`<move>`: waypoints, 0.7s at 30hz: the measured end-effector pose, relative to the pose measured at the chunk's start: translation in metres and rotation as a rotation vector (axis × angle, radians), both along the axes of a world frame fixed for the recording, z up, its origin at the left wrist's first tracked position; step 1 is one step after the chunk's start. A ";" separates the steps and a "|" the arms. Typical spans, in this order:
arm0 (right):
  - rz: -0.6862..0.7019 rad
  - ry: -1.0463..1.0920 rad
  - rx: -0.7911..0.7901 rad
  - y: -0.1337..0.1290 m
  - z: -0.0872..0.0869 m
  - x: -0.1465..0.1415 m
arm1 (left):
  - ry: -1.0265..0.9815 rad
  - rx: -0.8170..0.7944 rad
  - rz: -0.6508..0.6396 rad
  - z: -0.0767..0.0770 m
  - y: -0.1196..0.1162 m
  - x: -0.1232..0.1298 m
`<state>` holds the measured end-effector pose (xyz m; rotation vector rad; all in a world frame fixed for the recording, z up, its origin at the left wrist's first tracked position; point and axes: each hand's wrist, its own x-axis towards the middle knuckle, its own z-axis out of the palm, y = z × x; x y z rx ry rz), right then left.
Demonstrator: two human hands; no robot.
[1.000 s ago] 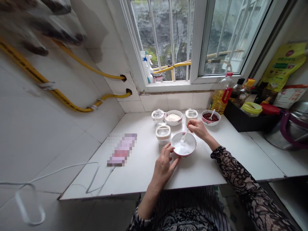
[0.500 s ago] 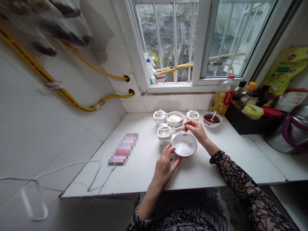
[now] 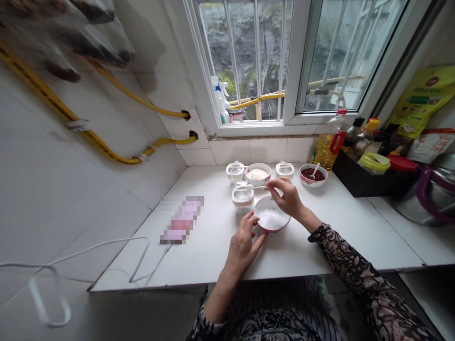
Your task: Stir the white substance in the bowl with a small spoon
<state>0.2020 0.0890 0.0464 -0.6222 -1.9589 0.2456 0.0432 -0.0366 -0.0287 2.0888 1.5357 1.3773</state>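
My left hand (image 3: 243,239) grips the left rim of a bowl (image 3: 272,230) with a reddish outside, and white grains (image 3: 273,218) lie in it. My right hand (image 3: 287,195) pinches the handle of a small white spoon (image 3: 259,187) above the bowl's far side. The spoon's head reaches over the top of a clear jar (image 3: 243,202) with a cream rim, just left of the bowl. Whether the head is inside the jar, I cannot tell.
Behind stand two more clear jars, left (image 3: 235,174) and right (image 3: 285,171), around a bowl of pale powder (image 3: 258,175). A bowl of red beans (image 3: 313,176) with a spoon, an oil bottle (image 3: 329,147) and a black condiment box (image 3: 359,177) are to the right. A cable (image 3: 138,274) lies left.
My right hand has moved slightly left with the spoon, bringing the spoon's head farther over the jar. My left hand stays on the bowl.
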 end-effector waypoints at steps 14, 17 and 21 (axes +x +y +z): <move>-0.029 -0.116 -0.425 0.026 0.006 0.030 | -0.007 0.008 -0.003 -0.001 0.000 0.000; 0.017 -0.181 -0.438 0.024 0.003 0.025 | -0.016 0.005 -0.008 0.000 0.000 0.000; 0.043 -0.157 -0.510 0.022 0.001 0.022 | -0.011 0.009 -0.011 0.000 0.000 0.000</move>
